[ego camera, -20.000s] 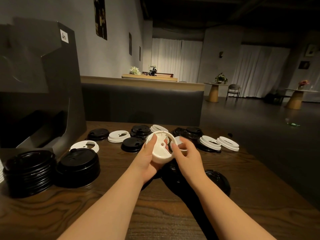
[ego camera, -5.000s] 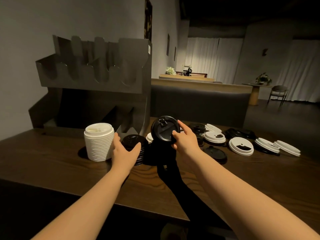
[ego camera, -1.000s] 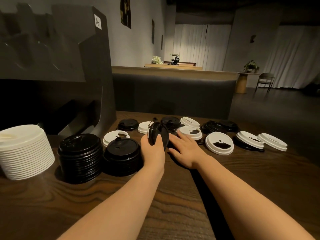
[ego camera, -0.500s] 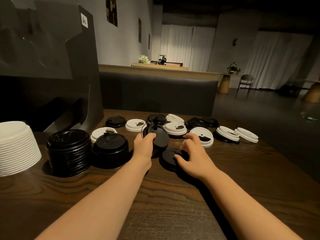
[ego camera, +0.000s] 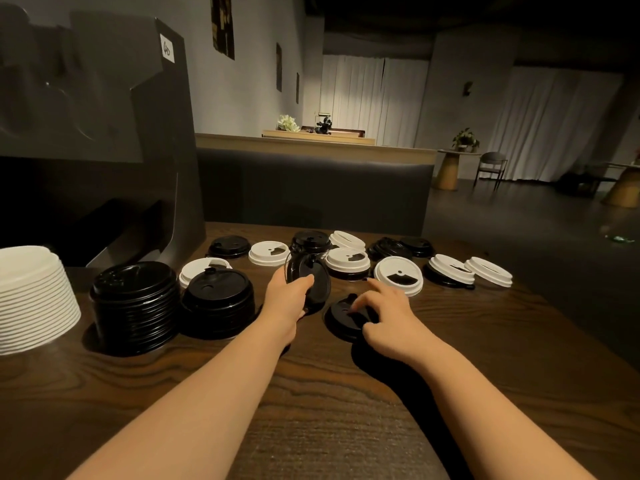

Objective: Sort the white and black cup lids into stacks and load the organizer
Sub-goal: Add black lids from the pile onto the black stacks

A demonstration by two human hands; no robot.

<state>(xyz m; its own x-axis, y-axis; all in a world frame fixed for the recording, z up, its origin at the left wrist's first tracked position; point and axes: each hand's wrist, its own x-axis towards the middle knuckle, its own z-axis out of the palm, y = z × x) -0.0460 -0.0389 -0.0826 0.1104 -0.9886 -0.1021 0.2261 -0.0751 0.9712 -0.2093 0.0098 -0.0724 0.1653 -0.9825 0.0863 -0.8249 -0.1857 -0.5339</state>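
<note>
Dim café space lies beyond the dark wooden table (ego camera: 485, 358), where loose white lids (ego camera: 399, 274) and black lids (ego camera: 229, 246) crowd the far edge. Two black stacks (ego camera: 133, 303) and a white stack (ego camera: 33, 296), cut off at left, flank the organizer (ego camera: 104, 133). The left hand (ego camera: 289, 297) pinches a tilted black lid (ego camera: 317, 280); the right hand (ego camera: 388, 315) curls onto another lid (ego camera: 341, 318), seemingly gripping it

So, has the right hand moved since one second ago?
Yes. The right hand came toward the person, away from the white lid, onto the flat black lid.
</note>
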